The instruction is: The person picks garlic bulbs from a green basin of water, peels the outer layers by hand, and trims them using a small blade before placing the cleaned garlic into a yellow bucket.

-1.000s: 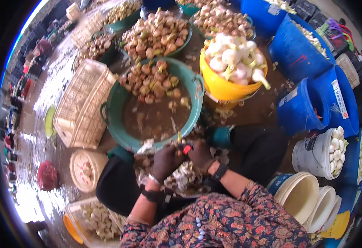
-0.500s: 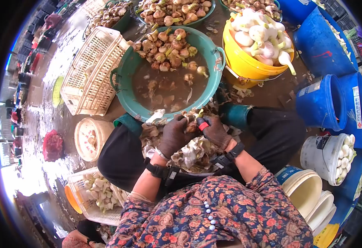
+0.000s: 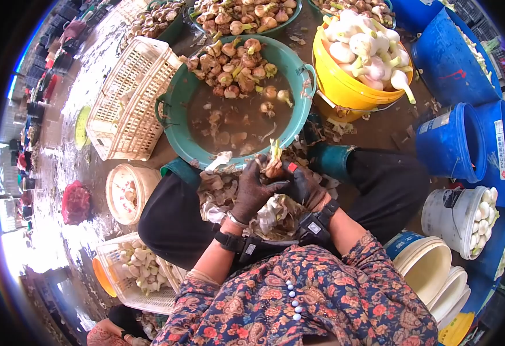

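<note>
My left hand (image 3: 254, 195), in a dark brown glove, has its fingers closed around the near-left side of a garlic bulb (image 3: 273, 168). The bulb's pale green stem points up toward the basin. From the other side, my right hand (image 3: 305, 185) grips the same bulb; it wears a dark glove with red tape on one digit. Parts of the bulb are hidden by the fingers. Peeled papery garlic skins (image 3: 278, 216) are heaped in my lap under both hands. Just beyond stands a green basin (image 3: 174, 135) of murky water, with unpeeled garlic bulbs (image 3: 229, 69) piled at its far side.
A yellow bucket (image 3: 344, 102) of white peeled garlic stands beyond my right knee. Blue buckets (image 3: 440, 144) and a white bucket (image 3: 440, 216) line the right. On the left are stacked cream crates (image 3: 131, 98), a cream tub (image 3: 140, 196) and a crate of garlic (image 3: 140, 297).
The garlic bulb has come into clearer view between my hands, its stem now upright. My left hand has shifted slightly right, and my right hand has turned a little.
</note>
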A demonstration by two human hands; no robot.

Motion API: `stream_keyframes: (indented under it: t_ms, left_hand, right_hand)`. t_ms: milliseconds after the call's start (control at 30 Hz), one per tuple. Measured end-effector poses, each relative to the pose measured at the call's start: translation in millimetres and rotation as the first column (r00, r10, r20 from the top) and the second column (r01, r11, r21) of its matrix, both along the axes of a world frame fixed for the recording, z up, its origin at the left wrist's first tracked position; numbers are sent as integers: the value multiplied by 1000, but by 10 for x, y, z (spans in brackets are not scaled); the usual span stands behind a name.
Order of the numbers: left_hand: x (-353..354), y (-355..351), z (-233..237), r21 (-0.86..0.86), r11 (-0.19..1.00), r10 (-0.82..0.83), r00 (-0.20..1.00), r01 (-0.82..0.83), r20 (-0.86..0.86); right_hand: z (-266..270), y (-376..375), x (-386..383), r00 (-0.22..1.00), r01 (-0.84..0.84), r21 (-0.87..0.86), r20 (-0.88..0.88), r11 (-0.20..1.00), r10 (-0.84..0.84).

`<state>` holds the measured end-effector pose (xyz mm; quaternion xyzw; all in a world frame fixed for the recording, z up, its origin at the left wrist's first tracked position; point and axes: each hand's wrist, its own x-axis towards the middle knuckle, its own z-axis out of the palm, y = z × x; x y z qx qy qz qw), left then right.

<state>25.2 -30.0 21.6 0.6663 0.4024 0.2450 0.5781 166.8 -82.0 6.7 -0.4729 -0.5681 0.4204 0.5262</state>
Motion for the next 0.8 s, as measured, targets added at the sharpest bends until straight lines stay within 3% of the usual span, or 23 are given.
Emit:
stream_keyframes:
  t_ms: [33, 67, 133, 167, 200, 233, 267, 333, 400, 467, 500, 567, 667, 700, 733, 767, 800]
  left_hand:
    - [-4, 2, 87, 201, 978, 79, 991, -55, -110]
    - [-10, 19, 126, 399, 913, 175, 964, -83, -201]
    - [-87, 150, 116, 470, 880, 161, 976, -75, -145]
    - [-114, 213, 191, 563, 821, 53, 967, 100, -249]
    - [-143, 252, 232, 627, 729, -40, 932, 274, -361]
    - [-179, 266, 190, 608, 730, -160, 943, 312, -292]
    - [-204, 246, 144, 606, 732, -158, 942, 312, -295]
    - [-250, 203, 53, 153, 974, -135, 973, 165, -187]
    - [-247, 157, 16, 174, 976, -101, 983, 127, -156]
    - [-204, 111, 41, -15, 998, 63, 996, -64, -61]
    - [-218, 123, -20, -15, 997, 68, 996, -69, -62]
    - [-245, 153, -146, -343, 928, 195, 974, -144, 118]
    - [-299, 154, -106, -341, 938, 135, 969, -57, 209]
    - [-265, 112, 26, -419, 899, 243, 941, -128, 236]
    - [-285, 117, 9, -418, 899, 245, 940, -129, 237]
    - [-306, 132, 18, 128, 989, 66, 996, -73, 55]
    - [-317, 140, 28, 608, 785, 5, 980, 120, -200]
  right_hand:
    - [39, -31, -5, 782, -116, -384, -604, 916, -155]
    - [184, -35, 17, 780, -117, -385, -606, 915, -156]
    - [364, -19, 135, 894, -128, -618, -411, 776, -181]
    - [147, -3, 209, 991, -85, -629, -132, 773, 1]
    - [25, 12, 152, 991, -88, -631, -134, 771, 4]
    - [-102, 42, 69, 907, -132, -617, -391, 776, -156]
    - [-264, 61, 9, 734, -169, -593, -609, 787, -301]
    - [-467, 60, 98, 737, -233, -591, -625, 773, -256]
    - [41, 73, 59, 923, -90, -494, -368, 865, -115]
    - [97, 59, 76, 921, -144, -528, -382, 837, -83]
    - [95, 45, 76, 912, -177, -486, -407, 856, -43]
    - [82, 39, 64, 901, -213, -444, -434, 871, -1]
    - [70, 56, 59, 856, -306, -365, -509, 879, 86]
    - [88, 57, 60, 857, -306, -365, -508, 879, 87]
    - [111, 56, 62, 859, -300, -366, -505, 881, 83]
    - [133, 57, 61, 861, -295, -366, -503, 883, 79]
    - [113, 56, 57, 861, -296, -366, -502, 882, 80]
